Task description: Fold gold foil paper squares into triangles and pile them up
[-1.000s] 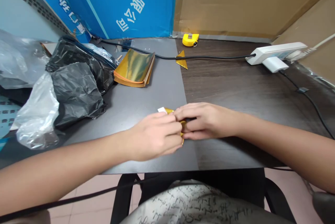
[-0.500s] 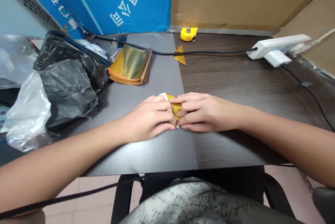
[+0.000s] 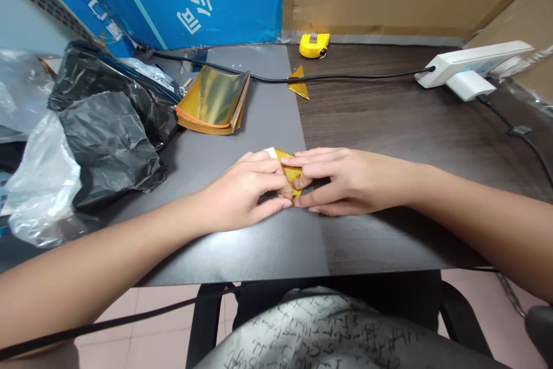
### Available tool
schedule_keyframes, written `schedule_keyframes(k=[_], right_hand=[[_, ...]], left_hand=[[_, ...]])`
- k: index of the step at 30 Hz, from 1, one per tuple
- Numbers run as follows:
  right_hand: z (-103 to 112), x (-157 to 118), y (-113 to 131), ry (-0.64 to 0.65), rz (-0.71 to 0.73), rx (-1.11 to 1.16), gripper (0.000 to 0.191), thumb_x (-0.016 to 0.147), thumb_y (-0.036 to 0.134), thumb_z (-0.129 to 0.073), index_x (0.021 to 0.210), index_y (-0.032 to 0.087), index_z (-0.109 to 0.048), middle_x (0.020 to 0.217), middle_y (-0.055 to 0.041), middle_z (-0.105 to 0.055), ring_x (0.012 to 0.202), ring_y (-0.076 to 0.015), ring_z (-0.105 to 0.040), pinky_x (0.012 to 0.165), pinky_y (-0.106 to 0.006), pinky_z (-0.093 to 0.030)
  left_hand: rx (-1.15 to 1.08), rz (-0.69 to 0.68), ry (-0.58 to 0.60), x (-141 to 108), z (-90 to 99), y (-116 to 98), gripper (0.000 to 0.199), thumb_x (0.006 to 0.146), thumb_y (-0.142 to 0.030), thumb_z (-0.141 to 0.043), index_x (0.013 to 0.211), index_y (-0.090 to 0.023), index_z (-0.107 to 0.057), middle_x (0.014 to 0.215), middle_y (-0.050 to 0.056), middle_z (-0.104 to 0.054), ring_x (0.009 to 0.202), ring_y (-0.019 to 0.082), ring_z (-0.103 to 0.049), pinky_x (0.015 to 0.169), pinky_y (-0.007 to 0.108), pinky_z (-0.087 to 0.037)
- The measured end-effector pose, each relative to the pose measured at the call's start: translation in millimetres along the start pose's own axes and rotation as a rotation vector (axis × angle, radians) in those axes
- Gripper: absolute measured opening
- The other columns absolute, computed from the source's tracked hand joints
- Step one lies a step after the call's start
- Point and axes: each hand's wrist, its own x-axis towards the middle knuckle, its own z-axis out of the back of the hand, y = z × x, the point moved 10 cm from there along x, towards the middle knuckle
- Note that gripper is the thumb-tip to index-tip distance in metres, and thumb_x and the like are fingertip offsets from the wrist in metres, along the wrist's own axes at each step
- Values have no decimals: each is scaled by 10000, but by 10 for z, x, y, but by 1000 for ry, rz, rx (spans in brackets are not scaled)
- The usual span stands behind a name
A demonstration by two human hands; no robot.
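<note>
folded gold paper (image 3: pixel 290 172) | mostly hidden | between left hand (image 3: pixel 242 191) and right hand (image 3: pixel 349 182)

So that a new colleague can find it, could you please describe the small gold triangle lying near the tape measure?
Look at the far end of the desk, where a grey mat meets the dark wood. Just below the yellow tape measure, a black cable runs across a small gold paper triangle at the mat's edge. It lies alone, unlike the thicker gold stack on the mat.
</note>
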Motion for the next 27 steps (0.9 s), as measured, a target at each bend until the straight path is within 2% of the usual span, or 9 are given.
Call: schedule_keyframes(k=[3, 7, 13, 20, 27], right_hand=[[9, 2, 2, -6, -7, -4, 259, 1039, 245, -490, 1063, 201, -744, 1053, -73, -699, 1071, -193, -655, 1104, -409, -479], [-1, -6, 3, -6, -5, 15, 269, 1015, 184, -482, 1101, 196, -736, 1095, -83, -697, 1125, -209, -643, 1112, -432, -469], [-13, -21, -2, 3, 0, 20, 273, 1015, 199, -482, 1113, 194, -736, 1111, -96, -696, 1142, -222, -642, 1110, -455, -467], [-12, -12, 19, -3, 8, -3, 273, 1018, 197, -481, 1117, 196, -735, 1097, -86, -693, 1144, -212, -642, 1113, -423, -468], [-22, -22, 28, 0, 20, 10, 295, 1016, 201, -478, 1161, 207, -735, 1088, -83, -695, 1153, -203, -642, 1151, -437, -440]], left_hand=[[10, 61, 12, 10, 4, 39, 140, 955, -297, -639, 881, -207, -716, 922, 13, -687, 943, 181, -590, 870, 322, -369], [-26, 62, 8, 31, 19, 37, 140, 945, -278, -636, 848, -199, -698, 907, -2, -686, 939, 161, -596, 860, 303, -361], [8, 134, 68, 43, -40, 83, 113, 921, -282, -631, 863, -207, -693, 913, -10, -666, 958, 172, -575, 830, 316, -305], [-34, 265, 45, 40, -28, 165, 82, 854, -273, -689, 791, -222, -700, 834, -50, -650, 895, 147, -573, 911, 351, -250], [-58, 310, 53, 52, -35, 194, 69, 823, -268, -708, 770, -225, -703, 835, -52, -664, 890, 151, -554, 927, 363, -244]])
